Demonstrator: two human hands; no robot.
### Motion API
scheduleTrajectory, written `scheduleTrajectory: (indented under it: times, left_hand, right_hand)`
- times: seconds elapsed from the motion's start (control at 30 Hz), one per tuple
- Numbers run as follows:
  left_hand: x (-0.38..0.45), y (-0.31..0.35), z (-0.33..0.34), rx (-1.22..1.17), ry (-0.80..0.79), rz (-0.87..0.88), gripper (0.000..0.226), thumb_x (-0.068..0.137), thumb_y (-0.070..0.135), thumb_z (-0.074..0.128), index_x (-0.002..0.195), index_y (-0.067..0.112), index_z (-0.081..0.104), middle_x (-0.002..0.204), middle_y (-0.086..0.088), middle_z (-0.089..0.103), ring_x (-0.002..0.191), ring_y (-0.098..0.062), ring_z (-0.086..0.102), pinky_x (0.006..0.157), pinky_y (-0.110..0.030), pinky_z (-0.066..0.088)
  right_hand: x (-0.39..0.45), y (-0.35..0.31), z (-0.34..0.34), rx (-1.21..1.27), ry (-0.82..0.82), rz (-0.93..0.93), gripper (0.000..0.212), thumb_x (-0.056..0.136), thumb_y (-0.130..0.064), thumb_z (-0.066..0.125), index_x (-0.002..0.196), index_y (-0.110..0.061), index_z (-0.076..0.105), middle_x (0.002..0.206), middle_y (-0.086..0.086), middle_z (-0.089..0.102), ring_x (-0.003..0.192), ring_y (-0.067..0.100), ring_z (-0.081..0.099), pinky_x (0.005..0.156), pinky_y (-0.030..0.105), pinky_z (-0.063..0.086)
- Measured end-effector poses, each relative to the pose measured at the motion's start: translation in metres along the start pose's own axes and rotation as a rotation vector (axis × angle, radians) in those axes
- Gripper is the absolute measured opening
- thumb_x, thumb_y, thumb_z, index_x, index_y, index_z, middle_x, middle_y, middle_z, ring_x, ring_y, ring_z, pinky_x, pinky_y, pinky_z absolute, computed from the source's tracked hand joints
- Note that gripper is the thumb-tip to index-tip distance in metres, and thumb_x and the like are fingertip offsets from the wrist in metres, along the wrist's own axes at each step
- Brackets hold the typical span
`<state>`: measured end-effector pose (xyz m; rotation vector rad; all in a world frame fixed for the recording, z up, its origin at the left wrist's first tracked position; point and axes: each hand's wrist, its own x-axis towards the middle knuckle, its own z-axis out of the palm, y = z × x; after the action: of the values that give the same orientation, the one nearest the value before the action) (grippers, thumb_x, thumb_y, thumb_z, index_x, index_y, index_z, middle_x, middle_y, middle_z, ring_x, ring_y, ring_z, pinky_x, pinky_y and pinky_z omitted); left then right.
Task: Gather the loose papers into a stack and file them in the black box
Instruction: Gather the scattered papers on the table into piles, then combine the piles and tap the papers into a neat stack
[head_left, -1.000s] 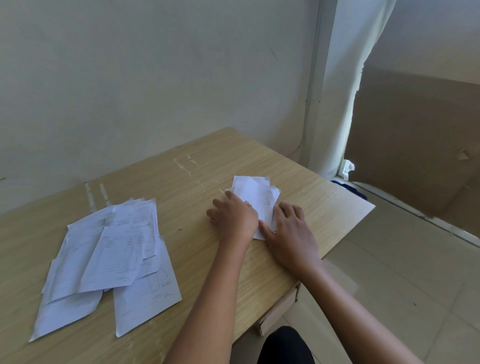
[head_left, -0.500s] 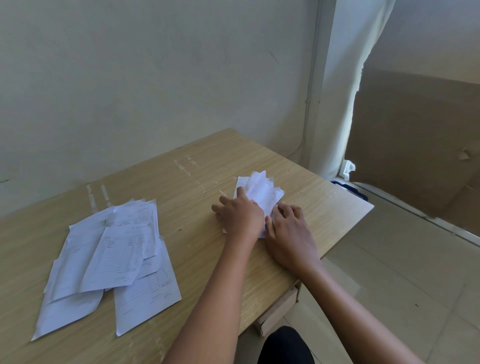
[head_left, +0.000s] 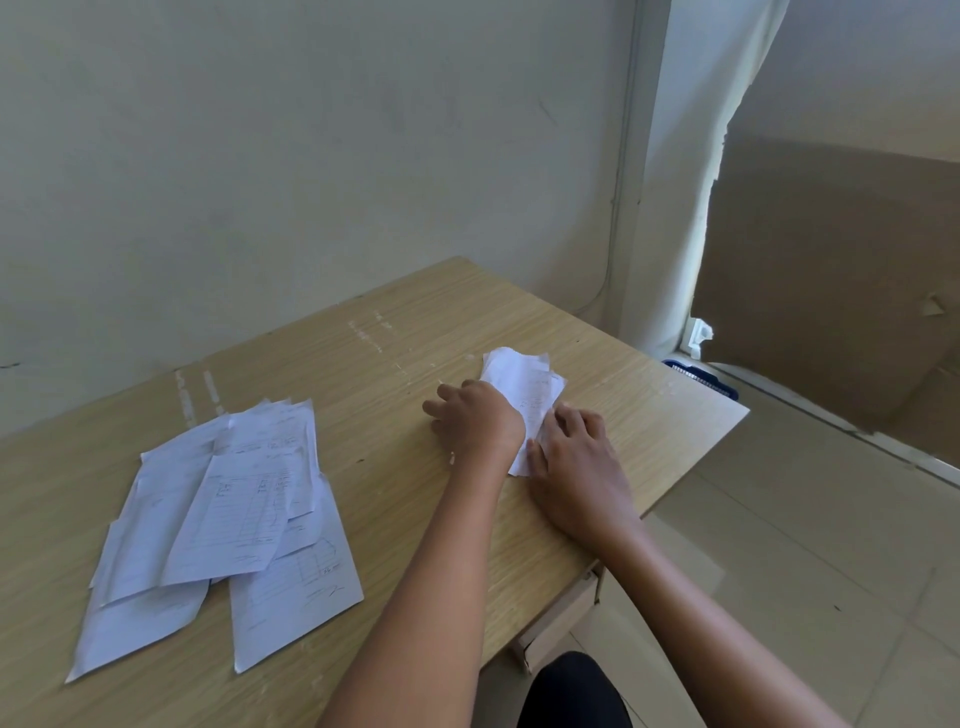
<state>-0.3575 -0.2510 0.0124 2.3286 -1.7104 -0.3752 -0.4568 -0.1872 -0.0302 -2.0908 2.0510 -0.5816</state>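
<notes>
Head view looks down at a wooden table (head_left: 395, 332) with light grain and a few pale scuff marks. Closest to the camera, two bare arms reach forward from the bottom edge. On the near left of the table lies a loose pile of papers (head_left: 223, 525), white sheets with faint writing, spread out and overlapping at messy angles.

Farther out, near the right side of the table, sits a small bunch of papers (head_left: 524, 387). The left hand (head_left: 475, 423) rests on its left side, fingers curled, and the right hand (head_left: 576, 462) presses on its near right edge with fingers a little apart and flat. Both hands touch the small bunch, and its far end lifts up a bit. I cannot tell if either hand pinches the sheets or only pushes on them.

Past the table stands a plain pale wall (head_left: 311, 156). To the right hangs a white curtain (head_left: 691, 171), and beside it leans a big brown cardboard sheet (head_left: 841, 280). Pale floor tiles (head_left: 810, 545) fill the right side. A black box does not show.
</notes>
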Motion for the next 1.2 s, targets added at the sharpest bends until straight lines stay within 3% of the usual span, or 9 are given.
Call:
scheduleTrajectory:
  times: [0.27,0.4,0.53,0.67,0.83,0.9,1.0,1.1,1.2]
  left_hand:
    - [0.024,-0.014,-0.01,-0.338,-0.109,0.026,0.055,0.095,0.03,0.064,0.137,-0.003,0.046,0.133,-0.015,0.062,0.119,-0.032,0.062,0.079,-0.03,0.045]
    - [0.023,-0.036,-0.016,-0.633,-0.167,0.039,0.047,0.095,0.033,0.067,0.128,0.002,0.055,0.121,-0.012,0.067,0.108,-0.03,0.067,0.088,-0.039,0.057]
    - [0.003,-0.073,-0.033,-0.983,-0.156,0.144,0.042,0.094,0.029,0.071,0.129,0.013,0.053,0.118,-0.005,0.07,0.104,-0.02,0.071,0.082,-0.037,0.061]
    - [-0.026,-0.124,-0.057,-1.093,-0.083,0.205,0.054,0.09,0.034,0.075,0.134,0.028,0.044,0.114,0.007,0.071,0.097,-0.005,0.073,0.075,-0.026,0.062]
    - [-0.05,-0.195,-0.089,-0.907,0.194,0.203,0.046,0.091,0.046,0.066,0.129,0.033,0.042,0.116,0.016,0.066,0.103,-0.002,0.067,0.073,-0.021,0.056]
    - [-0.054,-0.221,-0.1,-0.944,0.21,0.172,0.037,0.092,0.054,0.053,0.119,0.029,0.047,0.112,0.007,0.068,0.104,-0.011,0.067,0.078,-0.03,0.058]
    - [-0.059,-0.254,-0.111,-0.835,0.435,0.186,0.018,0.101,0.04,0.047,0.093,0.028,0.036,0.085,0.004,0.058,0.072,0.005,0.061,0.061,-0.015,0.051]
    - [-0.059,-0.27,-0.11,-0.811,0.547,0.196,0.021,0.105,0.024,0.048,0.099,0.025,0.028,0.083,0.009,0.052,0.065,0.008,0.057,0.052,-0.01,0.042]
    - [-0.056,-0.275,-0.1,-0.839,0.487,0.059,0.022,0.101,0.026,0.057,0.108,0.025,0.037,0.086,0.015,0.06,0.072,0.003,0.063,0.056,-0.016,0.044]
  right_hand:
    - [0.001,0.003,0.002,0.08,0.048,0.005,0.049,0.104,-0.042,0.037,0.14,-0.012,0.049,0.148,0.004,0.045,0.141,0.022,0.026,0.113,0.035,0.034]
    - [0.001,0.002,-0.002,0.245,0.004,0.043,0.049,0.103,-0.048,0.037,0.137,-0.016,0.053,0.151,0.003,0.043,0.144,0.019,0.02,0.111,0.034,0.03]
    - [0.006,-0.024,-0.021,0.769,-0.037,0.18,0.068,0.099,-0.056,0.048,0.149,-0.01,0.044,0.15,0.01,0.048,0.143,0.025,0.039,0.115,0.044,0.036]
    - [0.003,-0.08,-0.034,1.322,-0.162,0.072,0.035,0.101,-0.039,0.056,0.125,-0.014,0.063,0.116,0.005,0.074,0.105,0.018,0.073,0.083,0.035,0.06]
    - [-0.003,-0.154,-0.028,1.206,-0.11,-0.067,0.021,0.104,-0.021,0.052,0.114,-0.008,0.065,0.109,0.009,0.074,0.098,0.02,0.07,0.078,0.033,0.057]
    - [-0.006,-0.181,-0.025,1.144,-0.091,-0.141,0.017,0.103,-0.018,0.055,0.114,-0.01,0.065,0.108,0.007,0.074,0.095,0.019,0.069,0.076,0.029,0.054]
    - [-0.009,-0.219,-0.017,1.123,-0.119,-0.286,0.017,0.1,-0.014,0.058,0.116,-0.02,0.061,0.108,0.0,0.072,0.097,0.015,0.069,0.079,0.029,0.057]
    - [-0.009,-0.245,-0.003,1.129,-0.099,-0.303,0.02,0.098,-0.014,0.061,0.113,-0.026,0.056,0.103,-0.003,0.071,0.088,0.009,0.069,0.07,0.019,0.055]
    - [-0.01,-0.249,0.022,1.071,-0.104,-0.214,0.025,0.095,-0.016,0.064,0.117,-0.024,0.053,0.098,-0.006,0.069,0.082,0.006,0.067,0.066,0.019,0.052]
